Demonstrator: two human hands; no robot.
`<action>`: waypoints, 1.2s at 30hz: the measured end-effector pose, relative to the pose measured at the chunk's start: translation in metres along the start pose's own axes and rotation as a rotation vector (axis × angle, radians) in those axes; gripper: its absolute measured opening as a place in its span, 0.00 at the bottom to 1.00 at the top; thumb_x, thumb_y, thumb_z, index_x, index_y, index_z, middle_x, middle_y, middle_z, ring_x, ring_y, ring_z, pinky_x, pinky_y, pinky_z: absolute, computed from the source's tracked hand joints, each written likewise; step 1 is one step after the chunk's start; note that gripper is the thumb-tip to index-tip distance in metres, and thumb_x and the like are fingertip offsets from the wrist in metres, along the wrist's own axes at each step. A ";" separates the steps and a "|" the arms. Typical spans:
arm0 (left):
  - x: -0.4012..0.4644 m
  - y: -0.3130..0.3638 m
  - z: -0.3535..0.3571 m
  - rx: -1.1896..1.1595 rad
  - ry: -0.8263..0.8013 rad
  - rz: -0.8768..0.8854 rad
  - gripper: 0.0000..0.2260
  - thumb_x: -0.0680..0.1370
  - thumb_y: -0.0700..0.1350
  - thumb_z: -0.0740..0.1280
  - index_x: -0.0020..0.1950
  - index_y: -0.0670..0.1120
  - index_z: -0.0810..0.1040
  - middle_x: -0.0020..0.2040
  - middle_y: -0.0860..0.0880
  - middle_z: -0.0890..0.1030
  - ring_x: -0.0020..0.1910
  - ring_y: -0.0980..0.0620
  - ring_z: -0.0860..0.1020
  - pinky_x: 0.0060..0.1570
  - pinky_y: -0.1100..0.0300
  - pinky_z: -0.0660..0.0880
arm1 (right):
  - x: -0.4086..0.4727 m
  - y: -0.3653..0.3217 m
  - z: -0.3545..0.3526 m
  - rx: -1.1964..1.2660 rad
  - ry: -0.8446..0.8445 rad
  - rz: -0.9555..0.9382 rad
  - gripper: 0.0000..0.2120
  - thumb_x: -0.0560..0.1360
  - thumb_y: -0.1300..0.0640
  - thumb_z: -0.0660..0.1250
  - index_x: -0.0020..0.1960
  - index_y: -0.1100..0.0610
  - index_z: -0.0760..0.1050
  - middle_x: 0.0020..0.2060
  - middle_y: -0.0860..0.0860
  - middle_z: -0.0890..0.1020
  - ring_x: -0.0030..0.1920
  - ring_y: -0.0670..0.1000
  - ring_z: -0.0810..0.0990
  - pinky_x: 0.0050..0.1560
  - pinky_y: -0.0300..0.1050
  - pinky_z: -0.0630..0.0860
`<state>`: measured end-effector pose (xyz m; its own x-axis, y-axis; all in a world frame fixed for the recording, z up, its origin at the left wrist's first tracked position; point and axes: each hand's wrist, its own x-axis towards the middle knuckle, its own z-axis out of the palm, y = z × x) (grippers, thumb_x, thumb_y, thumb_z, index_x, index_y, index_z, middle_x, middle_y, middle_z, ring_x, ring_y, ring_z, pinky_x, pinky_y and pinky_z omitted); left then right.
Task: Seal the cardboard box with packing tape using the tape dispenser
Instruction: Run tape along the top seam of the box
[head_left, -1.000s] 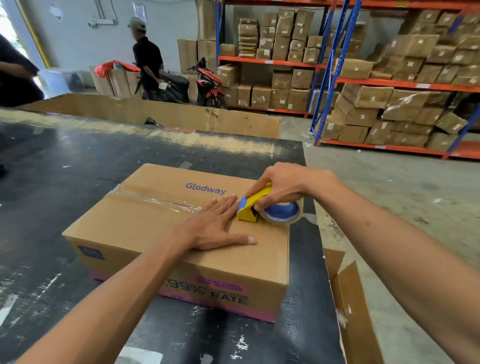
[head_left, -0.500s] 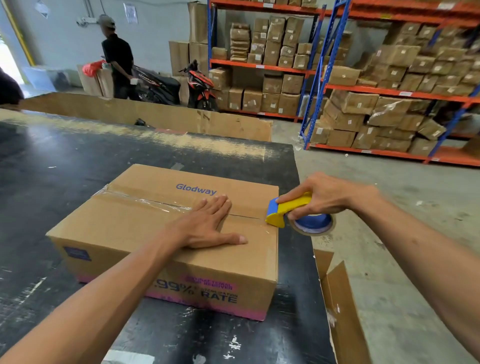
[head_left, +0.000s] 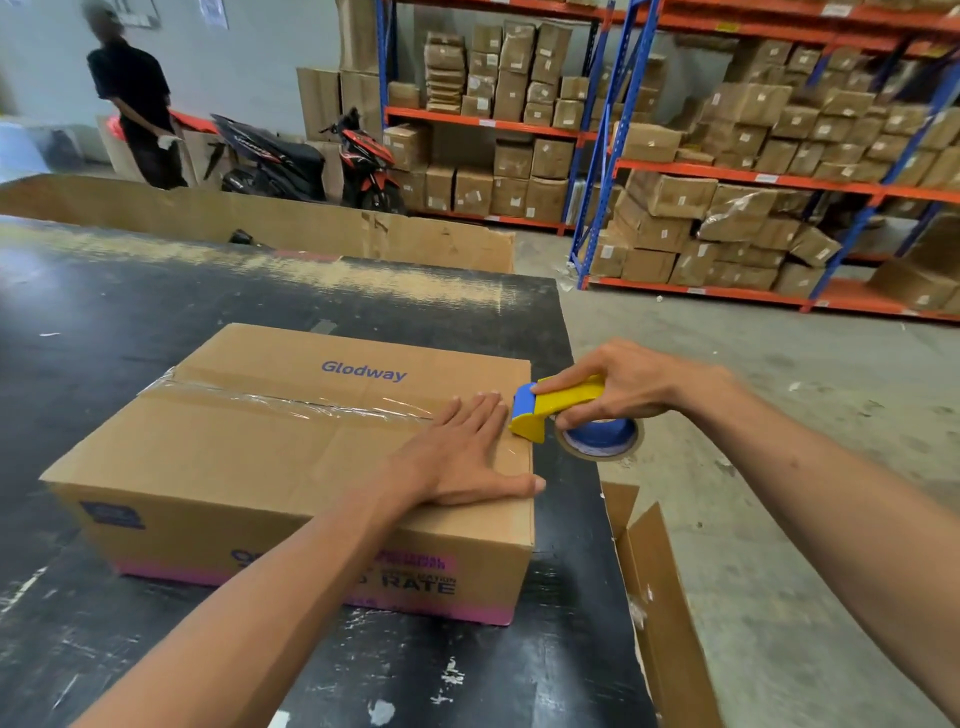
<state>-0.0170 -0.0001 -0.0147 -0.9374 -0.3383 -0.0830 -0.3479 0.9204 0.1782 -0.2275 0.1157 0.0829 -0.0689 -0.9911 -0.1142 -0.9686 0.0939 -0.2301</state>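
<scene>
Far left bkgd: a person in black (head_left: 130, 98) stands blurred by the wall, w/ a motorbike (head_left: 306, 158) parked just to their right. A long cardboard sheet (head_left: 260, 218) stands along the far edge of the black table (head_left: 104, 322).

The cardboard box (head_left: 291, 457) sits on the table, flaps closed, "Glodway" printed on top near the far side. Clear packing tape (head_left: 291, 402) runs along the top seam from the box's left edge toward the right, wrinkled in spots.

Left hand (head_left: 462, 457) lies palm-down on the box top nr the right end. Fingers (head_left: 478, 410) straight and pressed together, tips on the taped seam; thumb stuck out to the side along the near right corner, its tip at the box edge. It holds nothing, just presses flat.

Just right of those fingertips: the tape dispenser (head_left: 550, 410), yellow body w/ blue front, at the box's right edge. Its front looks to touch the top edge there; can't tell contact for sure. The blue tape roll (head_left: 600, 439) hangs past the box over the table edge.

Right hand (head_left: 623, 384) grips the dispenser from above, fingers curled round the yellow handle, thumb side toward the box.

Further right: a loose cardboard piece (head_left: 660, 597) leans by the table, concrete floor (head_left: 779, 415), and shelving racks (head_left: 753, 171) stacked w/ brown cartons.
</scene>
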 end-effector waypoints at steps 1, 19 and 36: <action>0.000 0.000 0.000 0.002 -0.001 -0.002 0.53 0.68 0.80 0.47 0.81 0.46 0.39 0.82 0.48 0.40 0.79 0.53 0.39 0.78 0.49 0.41 | -0.005 0.002 0.001 0.012 -0.006 0.012 0.23 0.71 0.37 0.72 0.65 0.31 0.74 0.42 0.32 0.76 0.41 0.44 0.75 0.38 0.40 0.67; 0.001 0.000 -0.007 -0.043 -0.021 -0.018 0.50 0.71 0.78 0.50 0.81 0.45 0.45 0.82 0.48 0.44 0.80 0.52 0.44 0.78 0.48 0.43 | -0.009 0.004 0.079 -0.478 -0.091 -0.061 0.23 0.71 0.36 0.61 0.66 0.31 0.71 0.45 0.50 0.74 0.44 0.54 0.76 0.38 0.46 0.67; 0.045 0.044 -0.001 -0.093 0.064 -0.415 0.42 0.78 0.60 0.59 0.79 0.35 0.45 0.79 0.31 0.42 0.78 0.34 0.39 0.76 0.41 0.40 | 0.005 -0.012 0.031 0.150 0.510 0.548 0.23 0.69 0.40 0.69 0.64 0.33 0.76 0.58 0.48 0.83 0.55 0.55 0.78 0.46 0.47 0.71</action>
<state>-0.0749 0.0249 -0.0097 -0.7157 -0.6904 -0.1053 -0.6930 0.6832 0.2303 -0.2088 0.1129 0.0550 -0.6672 -0.7168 0.2024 -0.7241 0.5606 -0.4018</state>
